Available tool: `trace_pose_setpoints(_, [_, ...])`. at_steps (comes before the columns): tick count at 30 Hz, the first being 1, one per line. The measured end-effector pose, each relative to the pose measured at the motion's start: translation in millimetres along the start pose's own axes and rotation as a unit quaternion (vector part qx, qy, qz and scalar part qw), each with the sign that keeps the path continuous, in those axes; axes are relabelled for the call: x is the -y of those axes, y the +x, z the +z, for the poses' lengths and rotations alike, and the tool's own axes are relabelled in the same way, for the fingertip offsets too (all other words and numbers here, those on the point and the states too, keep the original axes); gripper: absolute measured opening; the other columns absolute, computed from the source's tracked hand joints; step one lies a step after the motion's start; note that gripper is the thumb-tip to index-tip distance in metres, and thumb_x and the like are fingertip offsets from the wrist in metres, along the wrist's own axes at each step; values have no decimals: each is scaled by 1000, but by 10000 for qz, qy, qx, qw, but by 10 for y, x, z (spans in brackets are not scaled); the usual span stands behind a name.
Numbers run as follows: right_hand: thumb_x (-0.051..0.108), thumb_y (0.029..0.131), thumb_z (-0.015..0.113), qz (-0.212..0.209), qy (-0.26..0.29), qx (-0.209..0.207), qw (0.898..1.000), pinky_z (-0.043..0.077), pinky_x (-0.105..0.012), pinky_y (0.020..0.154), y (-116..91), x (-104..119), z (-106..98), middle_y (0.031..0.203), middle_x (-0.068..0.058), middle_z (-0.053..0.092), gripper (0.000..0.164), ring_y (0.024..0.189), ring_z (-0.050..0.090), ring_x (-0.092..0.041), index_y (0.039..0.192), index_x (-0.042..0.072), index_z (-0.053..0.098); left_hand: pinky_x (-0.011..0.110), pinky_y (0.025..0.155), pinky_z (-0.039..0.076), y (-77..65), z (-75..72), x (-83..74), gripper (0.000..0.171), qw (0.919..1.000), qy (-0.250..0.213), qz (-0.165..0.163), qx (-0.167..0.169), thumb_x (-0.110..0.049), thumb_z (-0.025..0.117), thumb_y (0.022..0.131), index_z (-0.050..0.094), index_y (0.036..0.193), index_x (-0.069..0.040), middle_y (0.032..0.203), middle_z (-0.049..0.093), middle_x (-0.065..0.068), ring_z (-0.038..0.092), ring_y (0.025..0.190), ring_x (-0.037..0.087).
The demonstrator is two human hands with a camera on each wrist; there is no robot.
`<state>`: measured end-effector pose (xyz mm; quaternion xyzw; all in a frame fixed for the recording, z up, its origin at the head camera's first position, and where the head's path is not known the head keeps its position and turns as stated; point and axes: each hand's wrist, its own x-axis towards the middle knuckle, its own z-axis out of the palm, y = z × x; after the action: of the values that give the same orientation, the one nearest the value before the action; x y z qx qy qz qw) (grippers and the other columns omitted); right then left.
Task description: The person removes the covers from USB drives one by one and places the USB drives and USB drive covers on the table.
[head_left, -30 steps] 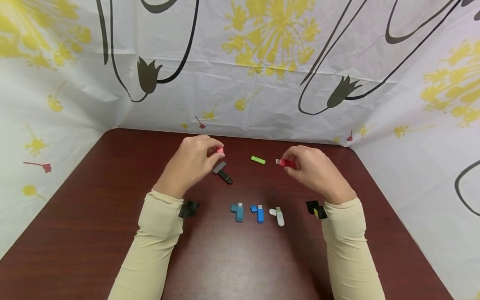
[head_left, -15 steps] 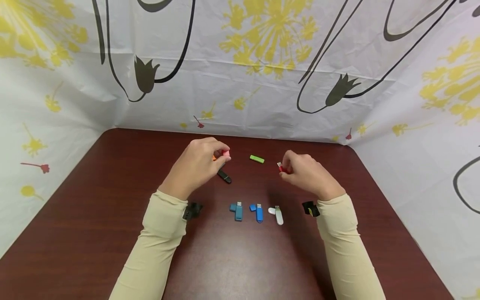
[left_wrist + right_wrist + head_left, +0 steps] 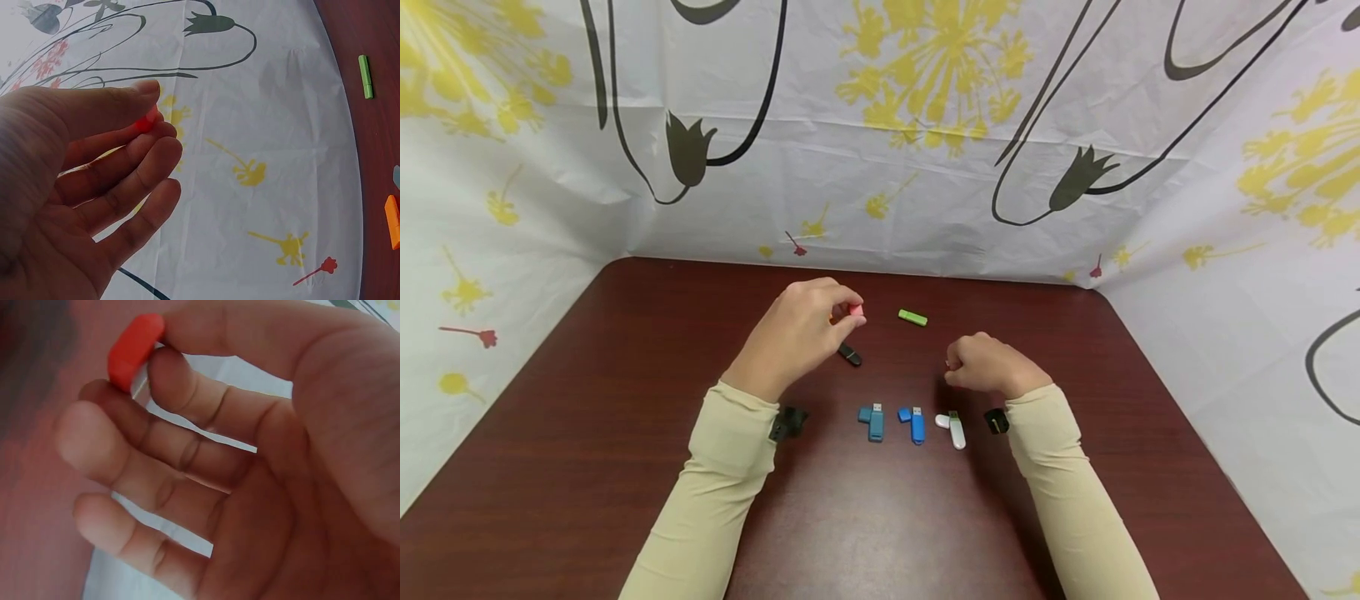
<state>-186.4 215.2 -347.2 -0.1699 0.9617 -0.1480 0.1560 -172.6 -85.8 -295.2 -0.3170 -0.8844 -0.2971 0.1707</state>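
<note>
My left hand [image 3: 801,329] pinches a small red cap [image 3: 145,120] between thumb and index finger, raised over the back of the table. My right hand [image 3: 996,367] holds a red USB stick [image 3: 132,353] by its fingertips; in the right wrist view its metal plug shows beside the fingers. In the head view that stick is almost wholly hidden by the hand. Nearest the right hand lies a white USB stick [image 3: 957,432] with its white cap [image 3: 942,422] beside it. A black USB stick [image 3: 850,354] lies partly covered by the left hand.
A blue USB stick [image 3: 917,427] and a teal USB stick [image 3: 876,423] lie in a row, each with its cap alongside. Farther back is a green stick [image 3: 913,317]. An orange piece [image 3: 392,222] lies near the left hand. A patterned white sheet [image 3: 850,192] encloses the table.
My right hand has come down and nearer the front with the red USB stick, turning so that the stick is hidden. The left hand has shifted slightly right with the cap.
</note>
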Motion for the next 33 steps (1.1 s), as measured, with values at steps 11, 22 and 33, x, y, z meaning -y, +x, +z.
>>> trace_pose_setpoints(11, [6, 100, 66, 370, -10, 584, 9976, 47, -26, 58, 123, -15, 170, 66, 1, 59, 29, 56, 59, -13, 72, 11, 61, 32, 75, 60, -1, 16, -11, 11, 10000, -52, -38, 49, -12, 80, 99, 82, 107, -4, 100, 77, 6, 70, 84, 18])
trace_pose_setpoints(22, [8, 100, 67, 492, -193, 593, 9968, 45, -25, 58, 151, -22, 228, 68, 1, 58, 28, 57, 59, -13, 72, 12, 62, 28, 72, 59, 10, 102, -64, 16, 9991, 0, -129, 399, -17, 83, 97, 81, 109, -7, 101, 75, 4, 67, 86, 18])
trace_pose_setpoints(33, [17, 106, 67, 237, -277, 322, 9988, 46, -30, 62, 101, -3, 59, 75, -1, 67, 21, 64, 56, -14, 88, 9, 76, 26, 77, 59, 64, 303, -213, 20, 9917, -6, -440, 1208, -19, 79, 101, 80, 116, -7, 103, 69, 5, 64, 85, 15])
